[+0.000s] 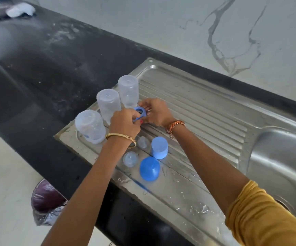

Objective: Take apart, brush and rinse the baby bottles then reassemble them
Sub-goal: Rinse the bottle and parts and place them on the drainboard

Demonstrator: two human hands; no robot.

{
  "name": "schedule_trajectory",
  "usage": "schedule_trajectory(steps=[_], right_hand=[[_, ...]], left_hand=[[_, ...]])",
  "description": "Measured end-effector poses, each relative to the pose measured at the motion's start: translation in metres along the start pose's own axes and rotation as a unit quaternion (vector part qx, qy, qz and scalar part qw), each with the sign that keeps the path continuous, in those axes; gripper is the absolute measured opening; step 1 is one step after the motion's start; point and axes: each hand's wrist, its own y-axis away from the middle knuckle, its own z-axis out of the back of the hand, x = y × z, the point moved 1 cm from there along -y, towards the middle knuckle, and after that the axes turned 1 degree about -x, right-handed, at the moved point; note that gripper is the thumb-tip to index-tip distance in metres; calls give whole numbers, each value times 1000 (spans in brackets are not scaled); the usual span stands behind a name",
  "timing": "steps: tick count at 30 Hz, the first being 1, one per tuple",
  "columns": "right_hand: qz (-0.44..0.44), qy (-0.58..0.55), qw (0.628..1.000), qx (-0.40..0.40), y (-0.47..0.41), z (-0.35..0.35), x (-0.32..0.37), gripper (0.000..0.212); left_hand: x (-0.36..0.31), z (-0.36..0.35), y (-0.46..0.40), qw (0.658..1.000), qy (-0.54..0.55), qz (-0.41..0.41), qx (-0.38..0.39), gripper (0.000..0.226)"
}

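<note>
Holding a blue screw ring [139,113] between them, the left hand [124,124] and right hand [157,111] meet above the steel drainboard [205,110], fingers of both curled round its rim; three clear bottle bodies [108,105] stand upside down in a row just left of the hands; nearer lie two clear teats [131,159] and two blue caps [150,168]; no brand or writing can be read; the black counter [46,68] stretches far left.
</note>
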Motion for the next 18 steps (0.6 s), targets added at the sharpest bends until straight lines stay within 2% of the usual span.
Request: schedule_trajectory(steps=[6, 11, 13, 15, 18], right_hand=[[-28, -39, 999, 1, 6, 3, -6, 63], [-67, -115, 990, -39, 28, 33, -4, 58], [-59, -128, 986, -87, 50, 56, -3, 49], [-46, -100, 979, -170, 81, 80, -8, 34], [-50, -38, 953, -297, 136, 113, -27, 38]], left_hand=[[-5, -3, 0, 1000, 11, -14, -9, 25], [-28, 2, 5, 998, 32, -43, -23, 21], [-46, 1, 11, 996, 51, -71, -26, 21], [-67, -8, 22, 992, 81, -96, -14, 20], [-99, -39, 47, 982, 143, -117, 43, 11]])
